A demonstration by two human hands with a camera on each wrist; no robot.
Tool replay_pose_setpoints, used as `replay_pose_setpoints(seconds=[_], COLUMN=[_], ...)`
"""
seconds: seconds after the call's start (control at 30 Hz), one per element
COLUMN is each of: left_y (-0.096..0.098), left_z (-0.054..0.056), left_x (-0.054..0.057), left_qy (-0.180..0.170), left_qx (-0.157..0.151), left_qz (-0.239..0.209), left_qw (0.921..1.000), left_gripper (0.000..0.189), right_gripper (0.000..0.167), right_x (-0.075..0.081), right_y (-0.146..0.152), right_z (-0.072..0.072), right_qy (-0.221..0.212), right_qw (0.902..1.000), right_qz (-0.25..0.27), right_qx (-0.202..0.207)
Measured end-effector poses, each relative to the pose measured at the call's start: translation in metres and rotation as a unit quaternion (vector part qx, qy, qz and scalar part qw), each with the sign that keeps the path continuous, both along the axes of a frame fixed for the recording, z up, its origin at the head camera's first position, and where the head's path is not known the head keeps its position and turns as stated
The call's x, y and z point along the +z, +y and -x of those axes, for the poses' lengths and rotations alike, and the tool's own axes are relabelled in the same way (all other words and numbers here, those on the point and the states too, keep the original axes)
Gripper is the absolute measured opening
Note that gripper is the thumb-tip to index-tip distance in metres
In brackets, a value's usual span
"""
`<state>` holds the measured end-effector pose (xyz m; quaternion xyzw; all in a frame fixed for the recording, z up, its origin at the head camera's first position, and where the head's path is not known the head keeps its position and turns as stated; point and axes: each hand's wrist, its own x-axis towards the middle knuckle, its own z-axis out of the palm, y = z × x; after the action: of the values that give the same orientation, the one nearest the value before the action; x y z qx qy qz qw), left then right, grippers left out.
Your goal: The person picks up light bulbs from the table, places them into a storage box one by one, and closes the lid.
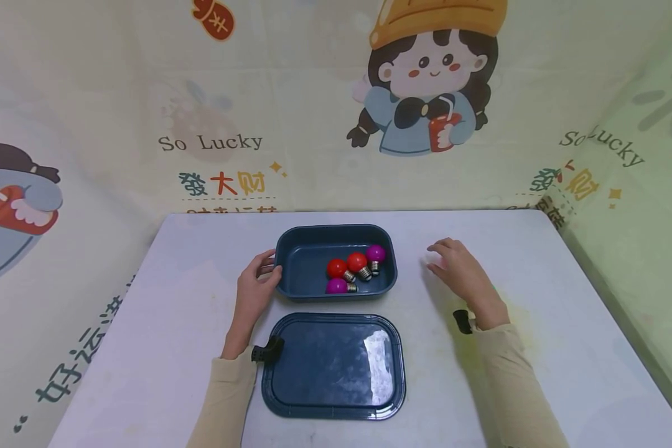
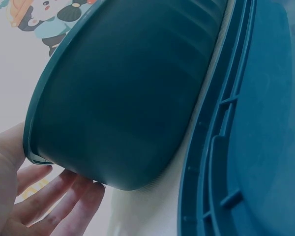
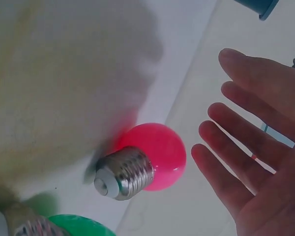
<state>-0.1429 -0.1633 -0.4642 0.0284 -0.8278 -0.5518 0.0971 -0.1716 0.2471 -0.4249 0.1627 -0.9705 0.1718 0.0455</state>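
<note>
My left hand (image 1: 257,280) holds the left end of a dark blue rectangular container (image 1: 302,254). Its thumb lies at the rim, while the fingers (image 2: 64,201) are against the outer wall. Inside the container, toward its right half, lie two red light bulbs (image 1: 357,261) and two purple light bulbs (image 1: 376,254) with metal screw bases. To the right, my right hand (image 1: 462,270) hovers over the table with relaxed fingers and nothing held. Near its fingertips in the right wrist view is a pinkish-red bulb (image 3: 160,157), mostly hidden by the hand in the head view.
A dark blue lid (image 1: 325,367) lies flat in front of the container, close to my left wrist. Part of a green bulb (image 3: 86,225) shows at the right wrist view's lower edge. The white table (image 1: 201,249) meets a printed cloth (image 1: 308,124) behind.
</note>
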Motion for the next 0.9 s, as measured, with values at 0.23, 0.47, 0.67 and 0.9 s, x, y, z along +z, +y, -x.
replay_pose_setpoints(seconds=[0.23,0.47,0.67,0.9], left_y=[-0.001,-0.001,0.0,0.0], left_z=[0.001,0.001,0.001,0.001], left_x=[0.0,0.0,0.001,0.001], left_qy=[-0.003,-0.004,-0.002,-0.006], left_qx=[-0.001,0.0,0.005,0.0], left_qz=[0.003,0.004,0.009,0.001], left_qw=[1.0,1.0,0.9999,1.0], left_gripper=[0.042,0.041,0.041,0.042], right_gripper=[0.035,0.035,0.034,0.034], right_x=[0.0,-0.001,0.001,0.003], right_y=[0.008,0.015,0.021,0.025], right_z=[-0.001,0.0,0.001,0.001], right_qy=[0.003,0.024,0.018,0.009], right_qw=[1.0,0.9996,0.9997,0.9996], right_qz=[0.007,0.014,0.017,0.026], right_qx=[0.0,0.0,-0.006,-0.003])
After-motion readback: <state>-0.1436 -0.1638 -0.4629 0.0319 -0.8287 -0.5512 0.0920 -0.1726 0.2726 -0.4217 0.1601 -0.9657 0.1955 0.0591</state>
